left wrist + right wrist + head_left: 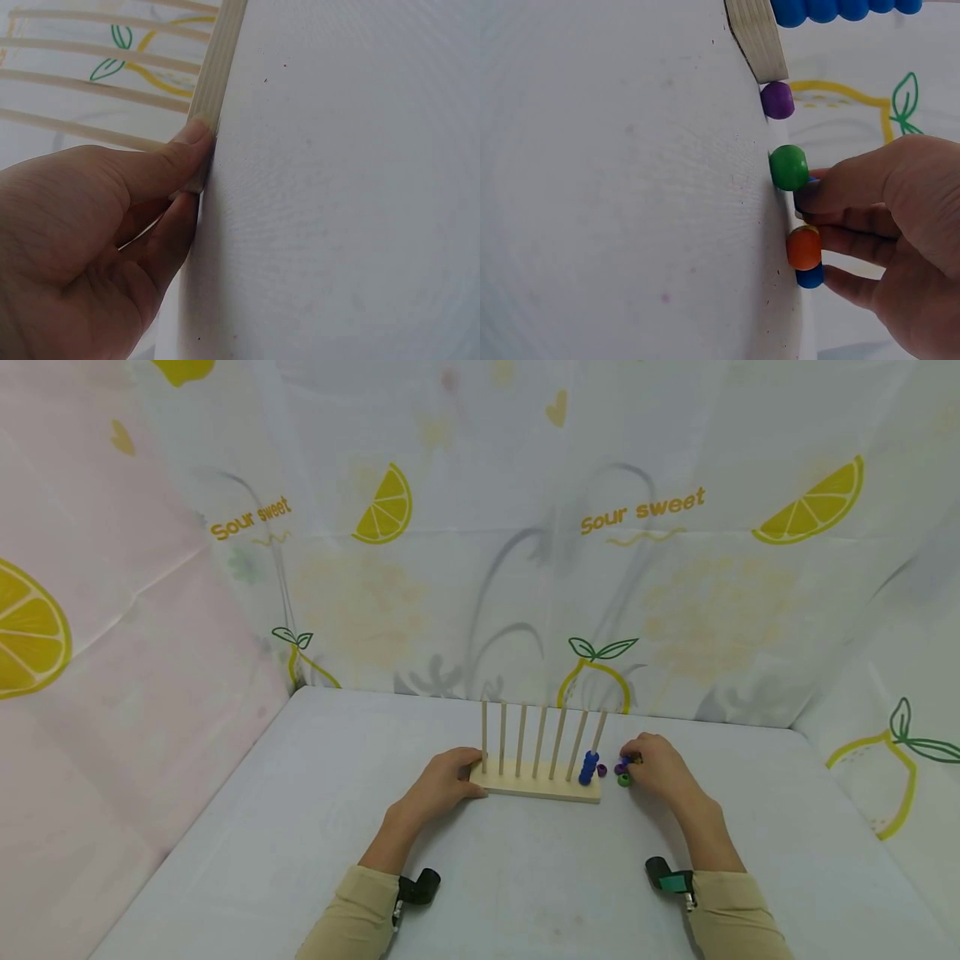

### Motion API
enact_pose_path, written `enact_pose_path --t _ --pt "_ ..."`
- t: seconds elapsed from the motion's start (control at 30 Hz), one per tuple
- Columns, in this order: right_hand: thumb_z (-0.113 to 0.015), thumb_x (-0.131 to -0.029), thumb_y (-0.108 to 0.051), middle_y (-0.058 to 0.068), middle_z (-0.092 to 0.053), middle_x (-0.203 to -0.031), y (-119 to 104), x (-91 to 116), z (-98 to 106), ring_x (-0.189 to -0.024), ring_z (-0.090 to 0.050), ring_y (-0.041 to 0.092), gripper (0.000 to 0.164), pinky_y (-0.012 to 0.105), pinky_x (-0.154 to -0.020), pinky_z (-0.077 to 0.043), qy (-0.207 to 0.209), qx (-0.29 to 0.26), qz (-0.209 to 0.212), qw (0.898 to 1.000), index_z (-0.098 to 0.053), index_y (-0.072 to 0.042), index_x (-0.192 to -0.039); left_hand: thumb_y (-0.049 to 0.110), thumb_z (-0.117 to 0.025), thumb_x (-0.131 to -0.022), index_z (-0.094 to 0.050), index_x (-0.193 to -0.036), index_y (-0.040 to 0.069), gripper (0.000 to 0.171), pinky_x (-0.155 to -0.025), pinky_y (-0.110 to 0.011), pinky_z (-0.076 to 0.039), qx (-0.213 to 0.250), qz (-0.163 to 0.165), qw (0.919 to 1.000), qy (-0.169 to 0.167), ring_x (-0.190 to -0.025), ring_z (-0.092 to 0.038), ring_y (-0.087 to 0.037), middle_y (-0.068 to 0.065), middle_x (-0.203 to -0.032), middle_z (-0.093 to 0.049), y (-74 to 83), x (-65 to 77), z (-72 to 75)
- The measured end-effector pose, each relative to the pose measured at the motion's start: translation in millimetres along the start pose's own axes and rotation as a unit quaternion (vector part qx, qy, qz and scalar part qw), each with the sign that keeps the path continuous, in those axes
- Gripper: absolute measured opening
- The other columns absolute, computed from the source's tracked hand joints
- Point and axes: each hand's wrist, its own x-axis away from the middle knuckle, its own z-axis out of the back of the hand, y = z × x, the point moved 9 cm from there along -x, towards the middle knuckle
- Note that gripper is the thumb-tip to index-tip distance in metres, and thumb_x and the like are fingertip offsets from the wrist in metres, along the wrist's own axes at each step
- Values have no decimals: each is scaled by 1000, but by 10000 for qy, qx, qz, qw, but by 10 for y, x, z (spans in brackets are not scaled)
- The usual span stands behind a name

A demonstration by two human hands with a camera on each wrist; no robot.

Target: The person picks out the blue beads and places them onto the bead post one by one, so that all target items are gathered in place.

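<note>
Left hand [442, 785]: grasping the left end of the base, thumb on its near side.
Base [540, 792]: on the table [540, 877], running right from the left hand, seven pegs [521, 739] upright.
Blue stack [588, 768]: on the rightmost peg, left of the right hand.
Right hand [663, 768]: fingers bent at loose beads; cannot tell whether it pinches one.
Green bead [789, 168]: just beside the right thumb.
Orange bead [804, 248]: by the right fingers.
Purple bead [602, 770]: between base and right hand.

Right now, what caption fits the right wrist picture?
Right hand beside green bead and orange bead; purple bead near wooden base.
</note>
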Motion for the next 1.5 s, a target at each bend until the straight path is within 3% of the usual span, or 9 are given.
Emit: enact_pose_path --t 0.27,0.53,0.77,1.03,1.27,1.5 --pt "-63 -84 0 19 -67 -102 -20 2 17 -93 -59 32 24 56 -92 -52 -93 -158 -79 9998 -72 3 -106 11 -80 -82 -59 -136 3 59 -116 -48 -40 -59 53 9999 -69 -138 -49 -32 -14 -144 -56 -1 3 -6" --pt "-60 -86 1 18 -68 -99 -67 7 74 -93 -60 32 21 54 -90 -53 70 -156 60 9998 -72 3 -102 11 -80 -82 -60 -135 3 58 -115 -48 -41 -78 30 10000 -35 -137 -50 -32 -14 -142 -57 6 3 -5" --pt "-59 -88 2 17 -68 -99 -36 26 84 -91 -61 29 22 51 -85 -55 33 -203 -99 9997 -71 4 -106 10 -80 -81 -60 -134 3 57 -115 -48 -41 -111 34 9999 -20 -136 -50 -32 -14 -142 -58 3 -1 -3" --pt "-59 -87 2 17 -68 -97 12 29 77 -88 -60 28 22 51 -84 -54 -227 -165 -194 9994 -72 3 -105 11 -80 -82 -60 -135 5 57 -115 -47 -41 -136 64 9999 -13 -137 -50 -31 -12 -142 -58 12 6 7" --pt "-61 -82 6 18 -69 -99 -18 34 29 -94 -61 32 26 56 -91 -52 -373 -12 -126 9992 -72 3 -105 11 -80 -82 -59 -136 4 58 -115 -47 -41 -132 63 9999 -30 -138 -49 -32 -14 -143 -56 -3 8 -1" --pt "-66 -81 5 15 -68 -91 -41 43 26 -88 -59 30 19 53 -85 -53 -358 164 -57 9992 -75 3 -98 11 -80 -82 -60 -135 4 58 -115 -48 -41 -63 50 10000 -32 -137 -50 -32 -14 -143 -57 -7 2 -5"
